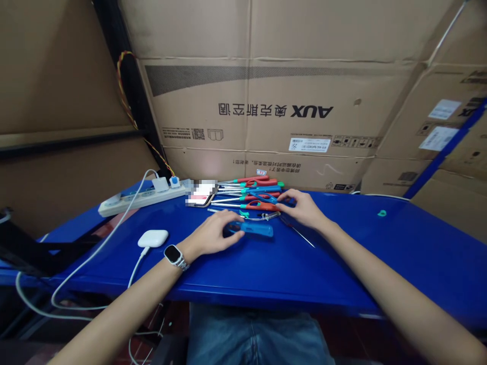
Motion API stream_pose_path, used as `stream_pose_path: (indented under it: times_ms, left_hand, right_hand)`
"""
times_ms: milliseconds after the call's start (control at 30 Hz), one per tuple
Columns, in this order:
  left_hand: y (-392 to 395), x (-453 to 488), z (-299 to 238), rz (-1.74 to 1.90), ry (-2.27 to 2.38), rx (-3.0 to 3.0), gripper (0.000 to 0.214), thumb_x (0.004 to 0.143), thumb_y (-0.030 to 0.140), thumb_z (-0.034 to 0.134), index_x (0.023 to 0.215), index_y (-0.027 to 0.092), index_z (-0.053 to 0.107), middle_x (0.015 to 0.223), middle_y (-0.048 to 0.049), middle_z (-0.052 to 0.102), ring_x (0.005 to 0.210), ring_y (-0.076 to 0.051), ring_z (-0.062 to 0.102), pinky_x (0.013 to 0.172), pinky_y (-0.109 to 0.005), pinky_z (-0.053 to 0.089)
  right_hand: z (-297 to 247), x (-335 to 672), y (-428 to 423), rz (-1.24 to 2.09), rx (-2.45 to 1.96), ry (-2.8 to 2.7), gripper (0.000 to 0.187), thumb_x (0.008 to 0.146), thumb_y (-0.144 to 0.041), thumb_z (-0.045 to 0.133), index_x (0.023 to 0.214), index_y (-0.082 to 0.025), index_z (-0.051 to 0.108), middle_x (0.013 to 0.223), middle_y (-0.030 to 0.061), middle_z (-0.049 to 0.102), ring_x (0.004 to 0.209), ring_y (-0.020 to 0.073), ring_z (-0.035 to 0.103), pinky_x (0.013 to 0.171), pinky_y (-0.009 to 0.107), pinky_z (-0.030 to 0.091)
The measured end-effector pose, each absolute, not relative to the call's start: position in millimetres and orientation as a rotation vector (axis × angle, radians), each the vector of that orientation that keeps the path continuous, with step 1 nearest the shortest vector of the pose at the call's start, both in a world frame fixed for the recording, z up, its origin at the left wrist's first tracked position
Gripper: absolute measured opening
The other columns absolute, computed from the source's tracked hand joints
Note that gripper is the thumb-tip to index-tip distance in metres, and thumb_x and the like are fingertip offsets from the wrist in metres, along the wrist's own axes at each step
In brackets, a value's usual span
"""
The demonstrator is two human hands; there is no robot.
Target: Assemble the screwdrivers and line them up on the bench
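My left hand has thumb and fingers closed around a blue plastic lighter handle, held low over the blue table. My right hand pinches a smaller blue plastic piece at the right end of a row of long-nosed lighters. Red and blue handles fill this row, such as a red lighter, with metal tubes pointing left. Between my hands lies a slim clear-and-metal part with a thin wire. Below my right hand rests a thin metal rod with a dark end, perhaps a screwdriver.
A phone lies left of the lighters, beside a white power strip with plugs and cables. A white earbud case sits on its cable near my left wrist. A green ring-like bit lies right. Cardboard walls the back.
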State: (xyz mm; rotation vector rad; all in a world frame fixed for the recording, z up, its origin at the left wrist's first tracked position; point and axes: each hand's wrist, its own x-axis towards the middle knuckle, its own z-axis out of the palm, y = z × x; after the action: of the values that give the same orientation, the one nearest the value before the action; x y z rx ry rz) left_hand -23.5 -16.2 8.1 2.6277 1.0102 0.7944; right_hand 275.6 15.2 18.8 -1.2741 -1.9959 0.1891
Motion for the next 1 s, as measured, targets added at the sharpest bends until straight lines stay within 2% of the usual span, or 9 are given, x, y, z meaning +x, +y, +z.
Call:
stream_pose_path:
  times_ms: [167,267,367,500,633,733,833,1000]
  left_hand:
    - [-20.5,-15.4,3.1,0.569,0.972,2.746,0.032,0.089,0.045,0.06,0.113,0.024,0.063,0.111,-0.0059,0.063,0.109,-0.025,0.057,0.101,-0.042,0.044]
    - [-20.5,-17.0,3.4,0.601,0.999,2.755,0.036,0.091,0.048,0.058,0.116,0.024,0.062,0.114,-0.0063,0.061,0.11,-0.025,0.055,0.099,-0.043,0.044]
    - [-19.3,-19.3,5.6,0.698,1.021,2.73,0.027,0.098,0.041,0.047,0.107,0.022,0.064,0.108,-0.0064,0.062,0.104,-0.023,0.056,0.094,-0.039,0.046]
    - [-14.2,-17.5,8.7,0.78,0.989,2.764,0.024,0.099,0.031,0.043,0.101,0.02,0.064,0.102,-0.0069,0.063,0.099,-0.022,0.057,0.09,-0.037,0.047]
    - [5.6,-9.0,16.1,0.729,1.046,2.86,0.02,0.096,0.024,0.047,0.104,0.019,0.064,0.104,-0.0088,0.062,0.1,-0.024,0.057,0.089,-0.038,0.047]
    - [28.0,1.6,26.9,0.593,1.09,2.86,0.015,0.088,0.019,0.057,0.099,0.019,0.067,0.101,-0.0074,0.065,0.095,-0.024,0.06,0.083,-0.035,0.048]
    - [45.2,10.9,34.8,0.441,1.044,2.801,0.011,0.08,0.015,0.062,0.088,0.018,0.069,0.09,-0.004,0.069,0.085,-0.02,0.063,0.077,-0.029,0.047]
    - [53.6,3.2,26.3,0.557,1.083,2.714,0.028,0.077,0.006,0.05,0.093,0.017,0.07,0.091,-0.004,0.071,0.083,-0.018,0.064,0.075,-0.026,0.048]
  right_hand:
    - [24.4,240.1,49.1,0.01,-1.274,-2.224,0.006,0.083,-0.027,0.067,0.083,-0.021,0.068,0.097,0.0063,0.07,0.099,0.0253,0.059,0.089,0.043,0.043]
    - [26.1,223.6,63.8,-0.059,-1.338,-2.283,0.004,0.081,-0.024,0.069,0.083,-0.021,0.069,0.107,0.0081,0.068,0.11,0.0295,0.053,0.093,0.048,0.038]
    - [22.6,219.0,63.9,-0.07,-1.344,-2.291,0.011,0.082,-0.027,0.067,0.091,-0.021,0.07,0.115,0.01,0.065,0.113,0.0307,0.05,0.095,0.05,0.036]
    - [14.9,224.5,44.1,-0.075,-1.247,-2.207,0.018,0.086,-0.026,0.059,0.1,-0.021,0.068,0.113,0.009,0.062,0.109,0.0273,0.051,0.091,0.044,0.037]
    - [11.9,234.9,22.4,-0.064,-1.239,-2.25,0.019,0.078,-0.012,0.054,0.091,-0.02,0.066,0.101,0.0067,0.062,0.099,0.0241,0.051,0.083,0.037,0.036]
    - [12.7,242.7,13.0,-0.038,-1.245,-2.372,0.022,0.07,-0.008,0.055,0.087,-0.02,0.064,0.095,0.0049,0.063,0.095,0.0229,0.051,0.083,0.037,0.034]
    - [13.3,247.9,8.7,-0.023,-1.296,-2.435,0.02,0.071,-0.015,0.06,0.089,-0.02,0.064,0.096,0.0055,0.065,0.096,0.0242,0.051,0.085,0.039,0.032]
    - [10.2,249.5,8.1,0.056,-1.353,-2.43,0.014,0.078,-0.017,0.061,0.091,-0.02,0.065,0.098,0.0063,0.069,0.098,0.0241,0.052,0.086,0.04,0.031]
